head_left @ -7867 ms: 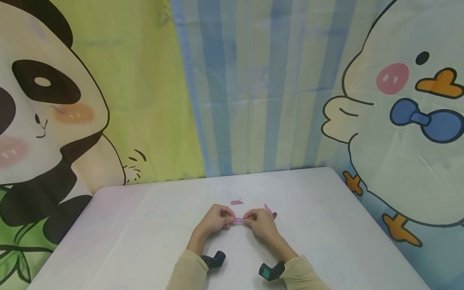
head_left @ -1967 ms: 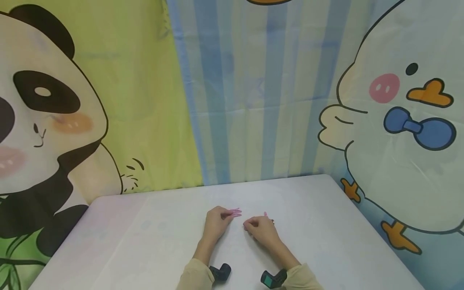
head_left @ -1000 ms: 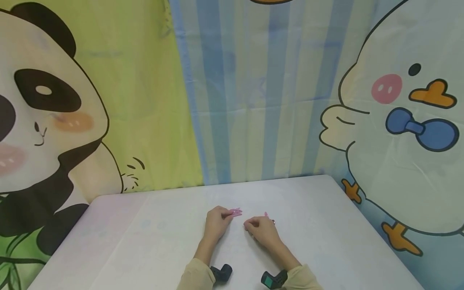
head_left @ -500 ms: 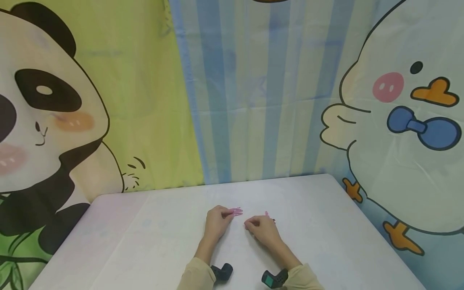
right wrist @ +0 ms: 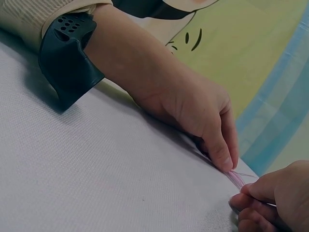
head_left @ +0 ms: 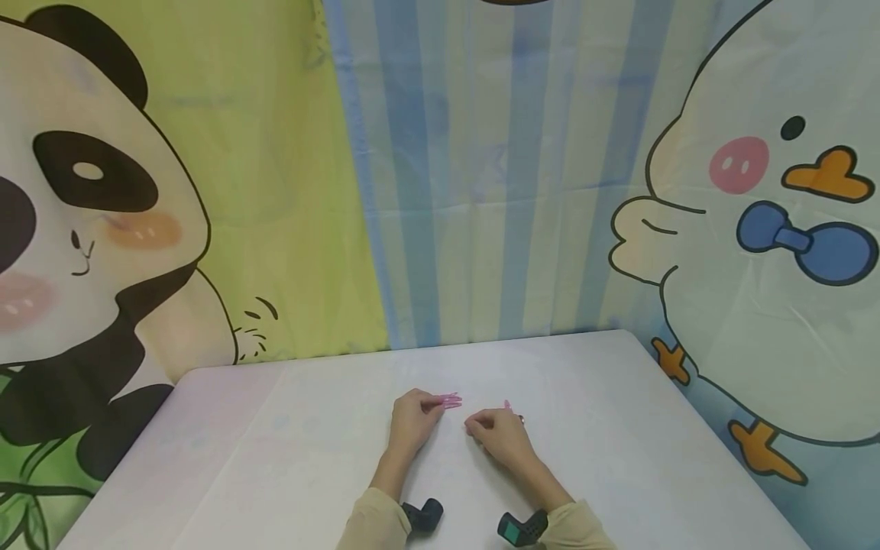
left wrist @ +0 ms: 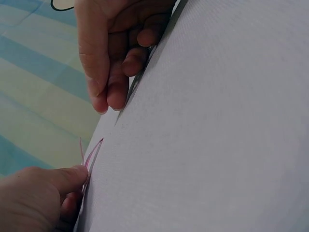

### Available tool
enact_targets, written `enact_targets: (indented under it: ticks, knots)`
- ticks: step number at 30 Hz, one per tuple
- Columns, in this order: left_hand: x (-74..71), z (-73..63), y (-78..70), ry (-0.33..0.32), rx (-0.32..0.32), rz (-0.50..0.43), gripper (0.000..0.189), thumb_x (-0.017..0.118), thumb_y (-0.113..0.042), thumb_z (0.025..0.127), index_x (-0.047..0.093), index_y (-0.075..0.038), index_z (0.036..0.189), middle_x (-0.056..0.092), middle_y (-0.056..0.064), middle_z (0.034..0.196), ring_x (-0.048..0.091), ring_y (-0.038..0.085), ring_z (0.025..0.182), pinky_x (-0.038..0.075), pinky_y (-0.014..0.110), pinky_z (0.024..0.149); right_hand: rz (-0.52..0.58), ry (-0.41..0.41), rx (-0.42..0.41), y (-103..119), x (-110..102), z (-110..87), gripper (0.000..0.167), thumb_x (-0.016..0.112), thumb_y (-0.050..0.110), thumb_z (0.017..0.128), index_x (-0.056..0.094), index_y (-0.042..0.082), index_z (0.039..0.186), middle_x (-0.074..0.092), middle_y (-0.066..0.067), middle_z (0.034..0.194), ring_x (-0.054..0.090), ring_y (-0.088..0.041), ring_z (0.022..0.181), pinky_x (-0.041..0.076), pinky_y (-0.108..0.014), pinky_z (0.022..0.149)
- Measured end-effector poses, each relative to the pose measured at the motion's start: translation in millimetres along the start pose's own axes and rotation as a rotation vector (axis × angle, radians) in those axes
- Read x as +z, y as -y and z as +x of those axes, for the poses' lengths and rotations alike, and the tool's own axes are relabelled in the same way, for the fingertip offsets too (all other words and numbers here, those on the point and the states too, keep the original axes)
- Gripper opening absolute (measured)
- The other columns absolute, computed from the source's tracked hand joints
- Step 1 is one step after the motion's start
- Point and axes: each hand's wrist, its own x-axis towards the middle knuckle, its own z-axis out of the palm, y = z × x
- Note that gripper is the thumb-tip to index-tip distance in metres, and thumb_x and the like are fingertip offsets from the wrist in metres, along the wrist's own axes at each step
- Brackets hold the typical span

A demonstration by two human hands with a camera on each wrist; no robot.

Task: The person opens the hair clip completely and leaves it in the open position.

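Observation:
My left hand [head_left: 412, 418] pinches thin pink strands [head_left: 451, 405] between thumb and forefinger, low over the white table. Their free ends fan out to the right; in the left wrist view one strand [left wrist: 95, 149] bends to a point. My right hand [head_left: 500, 430] rests close by on the right, thumb and forefinger together and the other fingers loosely curled. No strand shows between its fingertips in the left wrist view. Just behind this hand a pink piece [head_left: 507, 405] and a small dark red thing [head_left: 521, 418] peek out, mostly hidden.
The white table [head_left: 296, 458] spreads around both hands. Behind it hangs a curtain [head_left: 474, 191] printed with stripes, a panda and a white bird. A dark wrist camera [head_left: 425, 515] sits on the left wrist, another camera [head_left: 522, 528] on the right.
Earlier, both hands held pink strands stretched between them. The hands have since parted, the strands staying at the left fingertips. Over the last two seconds both hands have stayed nearly still.

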Motion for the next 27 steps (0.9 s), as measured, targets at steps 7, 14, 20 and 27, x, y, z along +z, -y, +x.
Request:
enact_targets:
  ticks: [7, 14, 20, 27]
  knots:
    - [-2.8, -3.5, -2.9, -0.057, -0.037, -0.012, 0.01, 0.074, -0.015, 0.08, 0.075, -0.013, 0.09, 0.066, -0.002, 0.082, 0.056, 0.009, 0.073, 0.047, 0.025, 0.066, 0.018, 0.014, 0.006, 0.9, -0.9, -1.6, 0.016, 0.065, 0.026, 0.088, 0.074, 0.013, 0.094, 0.069, 0.006, 0.078, 0.059, -0.014, 0.08, 0.04, -0.057, 0.093]
    - [-8.8, -4.4, -8.1, -0.049, -0.083, -0.022, 0.012, 0.07, -0.016, 0.082, 0.074, -0.015, 0.093, 0.065, -0.002, 0.083, 0.056, 0.009, 0.075, 0.046, 0.025, 0.067, 0.029, 0.048, 0.035, 3.8, -4.2, 1.6, 0.018, 0.065, 0.029, 0.089, 0.074, 0.015, 0.097, 0.066, 0.007, 0.074, 0.058, -0.013, 0.08, 0.042, -0.053, 0.09]
    - [-9.8, -8.8, -10.8, 0.003, 0.001, 0.001, 0.011, 0.07, -0.018, 0.084, 0.074, -0.015, 0.094, 0.065, -0.004, 0.083, 0.054, 0.007, 0.072, 0.046, 0.022, 0.064, 0.08, 0.064, 0.029, 7.0, -15.2, 4.2, 0.017, 0.063, 0.028, 0.09, 0.073, 0.015, 0.097, 0.071, 0.004, 0.087, 0.061, -0.015, 0.085, 0.047, -0.045, 0.09]
    - [-3.1, -14.4, -20.4, 0.095, 0.126, 0.01, 0.013, 0.067, -0.015, 0.086, 0.074, -0.014, 0.096, 0.068, -0.003, 0.093, 0.057, 0.008, 0.076, 0.049, 0.024, 0.069, 0.182, 0.06, 0.095, 6.2, -40.3, 9.0, 0.021, 0.061, 0.026, 0.093, 0.071, 0.01, 0.103, 0.072, -0.002, 0.091, 0.064, -0.013, 0.078, 0.053, -0.028, 0.069]
